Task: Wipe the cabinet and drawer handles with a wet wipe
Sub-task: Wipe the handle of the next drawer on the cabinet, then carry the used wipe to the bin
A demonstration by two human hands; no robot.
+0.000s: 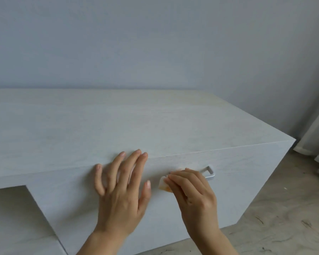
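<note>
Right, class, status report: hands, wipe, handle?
Left hand spread against pale wooden cabinet. Right hand pinching white wet wipe at silver metal drawer handle. Nothing blocking.

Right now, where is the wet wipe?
In the head view, the wet wipe is right of centre, held in the right hand at the drawer front, just left of the visible end of the metal handle.

place: I read this as a room in a home | evidence: low pale wood-grain cabinet with a metal drawer handle, backed against a plain painted wall | marbled floor | pale curtain hanging beyond the cabinet's right corner
</note>
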